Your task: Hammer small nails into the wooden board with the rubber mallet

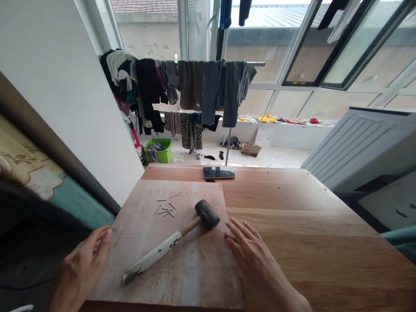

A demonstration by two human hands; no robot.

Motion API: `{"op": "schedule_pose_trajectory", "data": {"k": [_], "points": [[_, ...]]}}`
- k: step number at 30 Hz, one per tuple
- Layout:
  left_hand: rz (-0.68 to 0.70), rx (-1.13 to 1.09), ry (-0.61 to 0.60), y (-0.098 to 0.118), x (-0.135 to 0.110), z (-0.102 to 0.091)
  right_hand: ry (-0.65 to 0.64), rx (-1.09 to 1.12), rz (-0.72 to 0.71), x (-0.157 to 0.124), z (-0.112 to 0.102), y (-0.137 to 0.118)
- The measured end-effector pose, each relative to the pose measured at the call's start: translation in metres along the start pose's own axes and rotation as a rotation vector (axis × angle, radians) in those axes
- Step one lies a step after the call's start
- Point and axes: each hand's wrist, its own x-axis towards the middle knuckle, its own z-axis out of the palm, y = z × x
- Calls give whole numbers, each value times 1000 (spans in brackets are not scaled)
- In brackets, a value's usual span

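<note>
A flat, worn wooden board lies on the tabletop. On it rests a rubber mallet with a black head and a handle wrapped in white, lying diagonally with its head toward the upper right. Several loose nails are scattered beyond the mallet, near a row of small dark marks. At the board's left edge is my left hand, its thumb and curled fingers closed at the rim. My right hand lies with fingers stretched out along the board's right edge, fingertips touching it, holding nothing.
The wood-grain table extends to the right. A smartphone lies at its far edge. Beyond stand a clothes rack with hanging laundry and a green basket. A white panel rises on the left, a white ribbed unit on the right.
</note>
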Motion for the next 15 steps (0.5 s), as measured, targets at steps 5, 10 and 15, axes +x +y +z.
{"op": "schedule_pose_trajectory", "data": {"k": [5, 10, 15], "points": [[229, -19, 32, 41, -39, 24, 85, -140, 72, -37, -15, 43], [456, -81, -24, 80, -63, 39, 206, -282, 218, -93, -40, 90], [535, -182, 30, 138, -66, 40, 244, -327, 284, -108, -64, 104]]}}
